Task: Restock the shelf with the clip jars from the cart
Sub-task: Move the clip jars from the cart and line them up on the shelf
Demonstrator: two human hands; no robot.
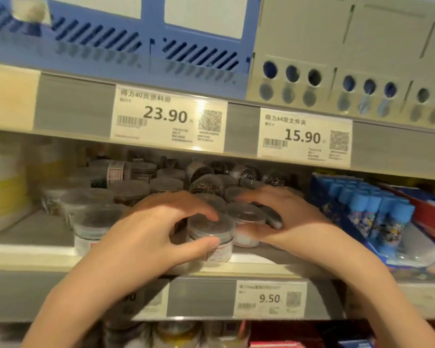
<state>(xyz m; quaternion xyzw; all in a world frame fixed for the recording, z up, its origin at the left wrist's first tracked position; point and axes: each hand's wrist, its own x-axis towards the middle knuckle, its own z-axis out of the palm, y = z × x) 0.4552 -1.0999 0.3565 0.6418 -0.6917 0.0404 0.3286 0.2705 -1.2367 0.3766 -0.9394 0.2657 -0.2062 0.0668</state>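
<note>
Both hands are up on the middle shelf [60, 249], working among the jars. Far out to the left of the left hand [158, 229] stands a white and yellow tub [3, 187], and between tub and hand a cluster of clear clip jars [96, 219] already sits in rows, running back into the shadow under the shelf above. That hand curls its fingers over the lid and its thumb against the side of the front jar [210, 237], which stands right at the shelf's front edge. Just to its right, the right hand [286, 222] cups a second jar [246, 222], thumb along the front and fingers reaching round behind it; how firmly it grips I can't tell. Beyond the right hand, further right, lies a blue pack of glue sticks [377, 212]. Below both wrists a price tag [270, 298] reads 9.50.

By my reckoning the restocking is well along: many jars stand in place and these two look to be getting nudged into line. The cart is out of sight, so how many remain I can't say.
</note>
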